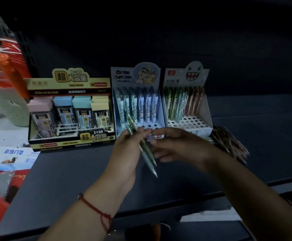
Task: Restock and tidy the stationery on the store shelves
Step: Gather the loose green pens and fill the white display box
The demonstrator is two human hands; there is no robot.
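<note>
The left hand point(127, 145) pinches two green mechanical pencils point(144, 148) above the middle of the dark shelf point(72, 171), just in front of the cartoon pen display box point(136, 101). Their long axes run diagonally, tips pointing down toward the shelf's near edge and clip ends up toward the box. The right hand point(178, 145) hovers just beside them, fingers loosely curled and holding nothing, fingertips near the left hand's; loose brown pencils point(228, 143) lie behind it.
</note>
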